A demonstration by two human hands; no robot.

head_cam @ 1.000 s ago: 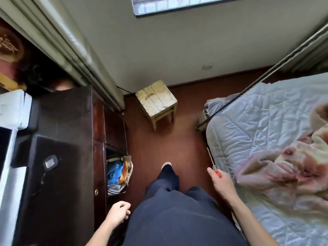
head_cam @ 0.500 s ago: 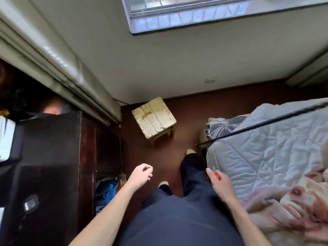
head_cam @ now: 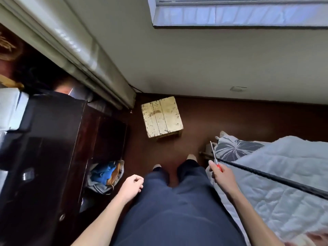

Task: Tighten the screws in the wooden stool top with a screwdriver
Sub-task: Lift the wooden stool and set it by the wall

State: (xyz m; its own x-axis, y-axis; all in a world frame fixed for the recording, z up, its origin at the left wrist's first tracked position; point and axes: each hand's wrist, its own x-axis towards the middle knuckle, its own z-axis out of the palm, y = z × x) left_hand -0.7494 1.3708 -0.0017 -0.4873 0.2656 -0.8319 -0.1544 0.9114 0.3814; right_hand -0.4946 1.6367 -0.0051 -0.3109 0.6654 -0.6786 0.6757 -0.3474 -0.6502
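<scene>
A small wooden stool (head_cam: 161,116) with a worn, pale yellow plank top stands on the dark red floor near the wall, ahead of my feet. My right hand (head_cam: 224,178) grips a screwdriver (head_cam: 215,158) by its red handle, the metal shaft pointing up and away, beside the bed's edge. My left hand (head_cam: 132,186) hangs loosely curled at my left thigh and holds nothing. Both hands are well short of the stool. No screws can be made out on the stool top from here.
A dark wooden cabinet (head_cam: 53,148) lines the left side, with a bag of blue cloth (head_cam: 106,174) in an open shelf. A bed with a white quilt (head_cam: 284,174) and a patterned pillow (head_cam: 234,150) fills the right. A black bar (head_cam: 276,178) crosses over the bed.
I have walked toward the stool, which now sits closer and more central. My left hand swung forward then dropped back beside my thigh. The screwdriver stays in my right hand.
</scene>
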